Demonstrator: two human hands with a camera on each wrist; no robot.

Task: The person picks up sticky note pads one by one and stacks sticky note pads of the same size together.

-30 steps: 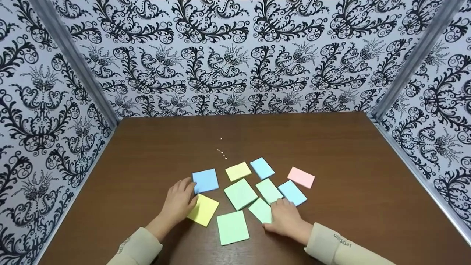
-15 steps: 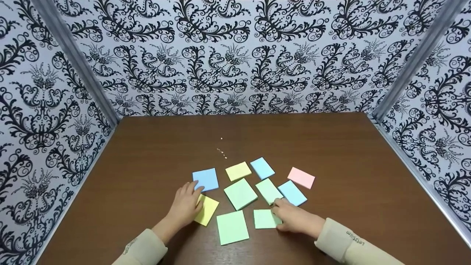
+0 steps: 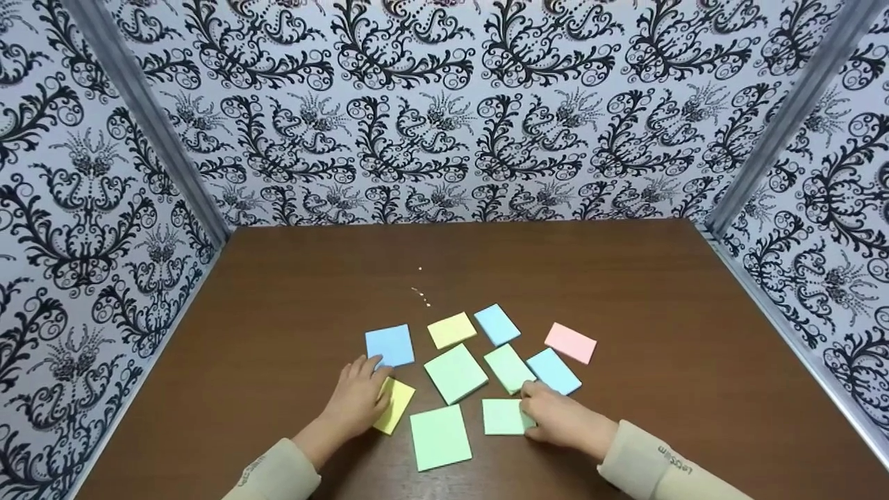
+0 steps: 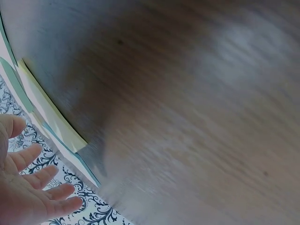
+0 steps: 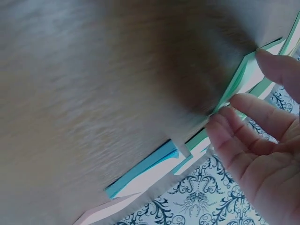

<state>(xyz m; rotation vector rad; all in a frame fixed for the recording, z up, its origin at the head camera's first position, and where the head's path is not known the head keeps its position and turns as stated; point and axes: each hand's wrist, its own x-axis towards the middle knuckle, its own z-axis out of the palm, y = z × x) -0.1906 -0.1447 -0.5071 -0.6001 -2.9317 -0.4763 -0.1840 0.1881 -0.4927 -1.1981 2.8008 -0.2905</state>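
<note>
My right hand holds a small green sticky note pad by its right end. In the right wrist view, the thumb is at one edge of that pad and the fingers are at the other. My left hand hovers with spread fingers over a yellow sticky note pad, covering its left part. Its fingertips overlap the lower edge of a blue pad in the head view. A large green pad lies flat between the two hands.
Farther back lie a thick green pad, a narrow green pad, a small yellow pad, two light blue pads and a pink pad. White crumbs dot the brown table. Patterned walls enclose it.
The small green pad has turned from slanted to square with the right hand, which shifted slightly right. My left hand has drifted right, covering more of the yellow pad.
</note>
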